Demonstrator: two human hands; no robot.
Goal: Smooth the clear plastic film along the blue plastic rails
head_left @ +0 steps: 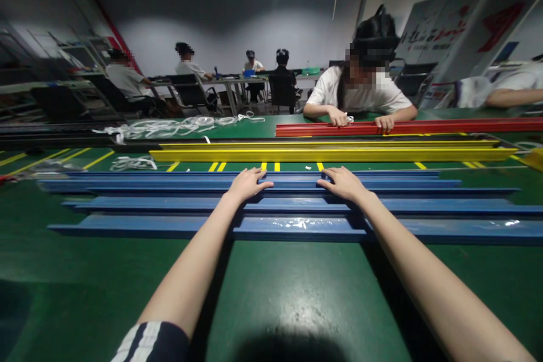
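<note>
Several long blue channel strips (297, 224) lie side by side across the green table in front of me. Resting over the farther blue strips, my left hand (247, 185) has its fingers stretched out and its thumb pointing inward. My right hand (343, 185) mirrors it to the right, fingers extended, over the same farther strips. Neither hand is wrapped around anything. Both forearms reach across the nearer strips, whose middle part has a shiny, clear film-like surface. Whether my palms press on the strips is hard to see.
Beyond the blue strips lie yellow strips (331, 155) and red strips (449, 125). A co-worker (360, 87) across the table has both hands at the red strips. White cords (178, 126) lie in tangles at the far left. Yellow tape lines mark the green table (271, 294).
</note>
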